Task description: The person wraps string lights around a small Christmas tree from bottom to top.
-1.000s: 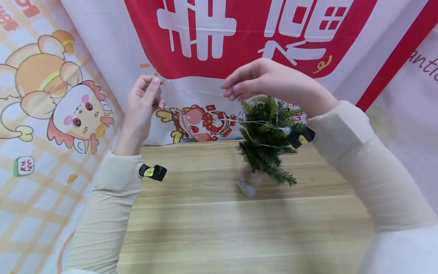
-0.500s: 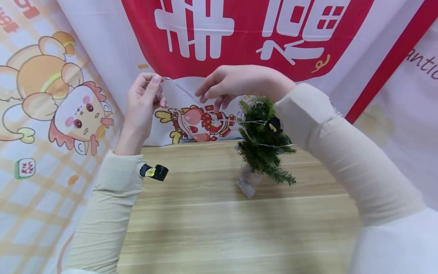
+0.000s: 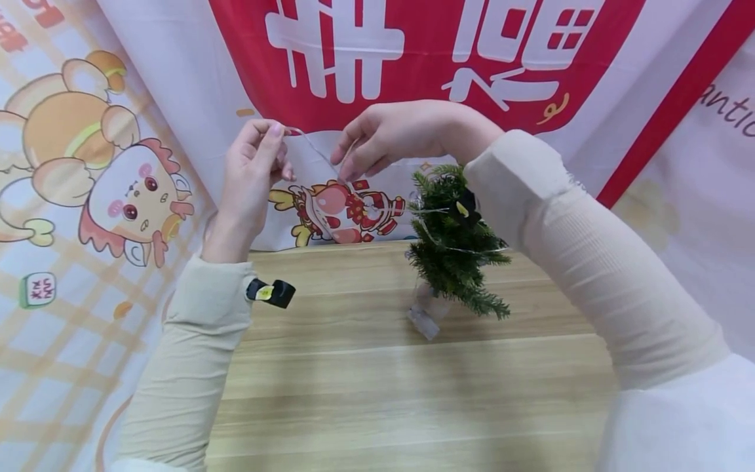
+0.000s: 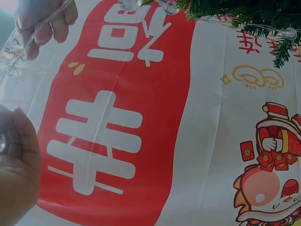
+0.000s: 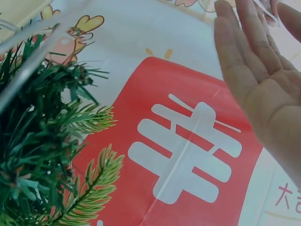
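Note:
A small green artificial Christmas tree (image 3: 451,272) stands right of the middle on the wooden table, on a pale wrapped base (image 3: 423,323). Clear string lights (image 3: 318,154) wind about its branches, with a loose length stretching left into the air. My left hand (image 3: 255,164) pinches that length near its end; a clear bulb (image 4: 3,143) shows by the palm in the left wrist view. Beside the tree's top, my right hand (image 3: 407,136) holds the wire between thumb and fingers, a short way right of the left hand. The right cuff covers part of the tree.
Behind the table (image 3: 366,393) hangs a white cloth (image 3: 194,85) with a red panel and cartoon prints. A checked cartoon cloth (image 3: 65,341) lines the left side, and another pale sheet (image 3: 696,216) hangs at the right.
My right hand has moved left from above the tree toward the left hand and taken the string lights' wire. The left hand has risen slightly, still pinching it. The tree stays put.

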Available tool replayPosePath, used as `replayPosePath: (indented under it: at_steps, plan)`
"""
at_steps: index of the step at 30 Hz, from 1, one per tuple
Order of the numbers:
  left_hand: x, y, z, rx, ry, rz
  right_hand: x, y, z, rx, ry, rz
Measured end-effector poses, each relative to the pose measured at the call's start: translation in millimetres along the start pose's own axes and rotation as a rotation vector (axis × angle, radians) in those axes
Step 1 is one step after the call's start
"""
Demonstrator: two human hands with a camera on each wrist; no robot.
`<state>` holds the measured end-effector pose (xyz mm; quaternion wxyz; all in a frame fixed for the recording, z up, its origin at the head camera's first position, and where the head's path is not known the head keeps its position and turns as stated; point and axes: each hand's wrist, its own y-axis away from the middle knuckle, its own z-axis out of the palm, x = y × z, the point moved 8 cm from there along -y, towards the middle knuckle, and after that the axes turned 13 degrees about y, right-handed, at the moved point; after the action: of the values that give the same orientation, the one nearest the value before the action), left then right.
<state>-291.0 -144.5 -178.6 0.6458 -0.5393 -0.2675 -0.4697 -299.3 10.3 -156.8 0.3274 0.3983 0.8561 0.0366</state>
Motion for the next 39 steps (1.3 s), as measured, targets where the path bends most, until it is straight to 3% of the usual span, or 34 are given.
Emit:
replayPosePath:
  at_steps: [5, 11, 17, 24, 29, 34, 39]
  plan:
    - [0.8, -2.5, 5.4, -0.009, -0.011, 0.004, -3, 4.8, -2, -0.026, 0.019, 0.004]
    - [-1.0, -2.2, 8.2, -0.009, -0.006, -0.004, -3, 15.5, -15, 0.014, 0.012, 0.039]
    - [-3.4, -1.5, 11.8, -0.016, -0.044, -0.014, 8, 23.3, -31, 0.089, -0.035, 0.092]
    - [-9.8, -1.3, 20.9, -0.063, -0.090, -0.039, 26, 26.7, -40, 0.084, -0.084, 0.156]
    - [-12.4, -0.9, 26.1, -0.081, -0.117, -0.044, 32, 27.3, -50, 0.185, -0.094, 0.170]
    - [-15.7, -1.9, 25.3, -0.061, -0.080, -0.060, 38, 29.1, -57, 0.290, -0.062, 0.157]
    - [-22.3, -0.3, 21.5, -0.033, -0.051, -0.121, 46, 32.1, -61, 0.344, -0.169, 0.152]
